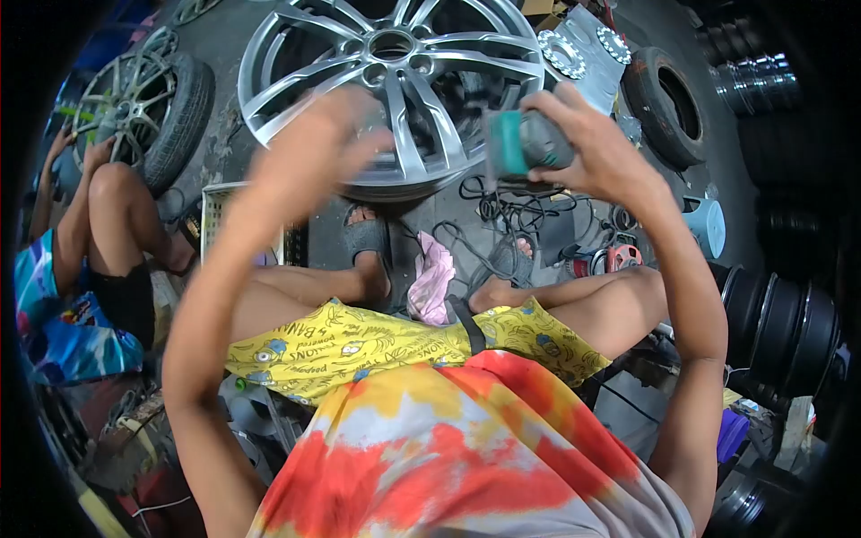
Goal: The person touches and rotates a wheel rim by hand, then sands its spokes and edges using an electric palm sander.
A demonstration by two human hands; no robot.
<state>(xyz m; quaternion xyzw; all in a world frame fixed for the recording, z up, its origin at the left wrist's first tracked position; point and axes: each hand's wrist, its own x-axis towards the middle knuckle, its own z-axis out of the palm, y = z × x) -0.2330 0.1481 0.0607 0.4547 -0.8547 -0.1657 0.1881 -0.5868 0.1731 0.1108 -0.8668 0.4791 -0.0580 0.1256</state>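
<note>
A silver multi-spoke wheel rim (437, 125) lies face up in front of me, at the top of the view. Over its left spokes is my left hand (336, 134), smeared by motion, so its fingers cannot be made out. My right hand (569, 148) is wrapped round a green and dark power tool (520, 145), held at the rim's right edge. The tool is blurred too, and whether it touches the rim cannot be told.
At the left a co-worker (117, 215) sits by another wheel (134, 103) and a tyre (184, 125). Black cables (511, 208) and a pink cloth (432, 278) lie between my feet. A tyre (665, 108), a blue bucket (706, 226) and black rims (776, 332) stand right.
</note>
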